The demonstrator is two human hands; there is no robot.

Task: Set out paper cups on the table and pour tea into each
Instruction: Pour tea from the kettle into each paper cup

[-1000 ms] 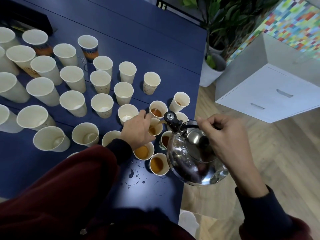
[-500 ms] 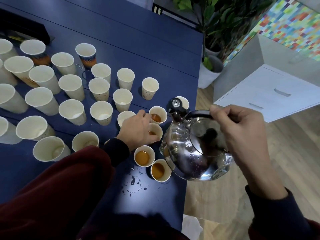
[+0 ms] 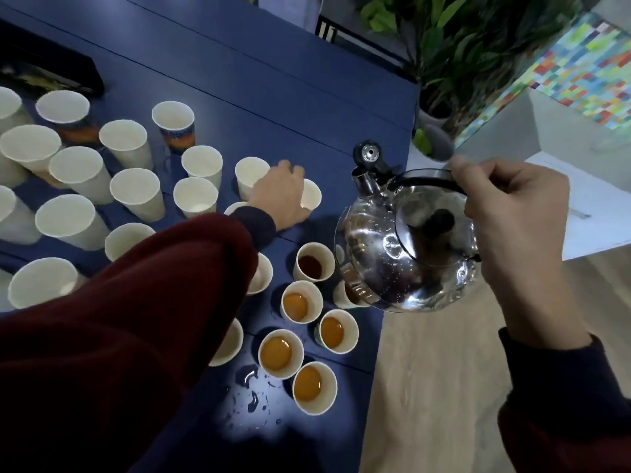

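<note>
1. Dark blue table (image 3: 259, 97) carried many empty paper cups (image 3: 136, 196); several tea-filled cups (image 3: 277, 353) clustered near its right edge.
2. Steel kettle (image 3: 406, 254) hung over that cluster, its handle clamped in the right hand (image 3: 512, 213).
3. Left hand (image 3: 280, 196) curled round one empty cup (image 3: 312, 199) farther back.
4. Spilled drops (image 3: 251, 380) lay beside the nearest cups.

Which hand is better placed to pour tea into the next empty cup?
Right. The right hand grips the shiny steel kettle by its black handle; the left hand holds an empty white paper cup.
</note>
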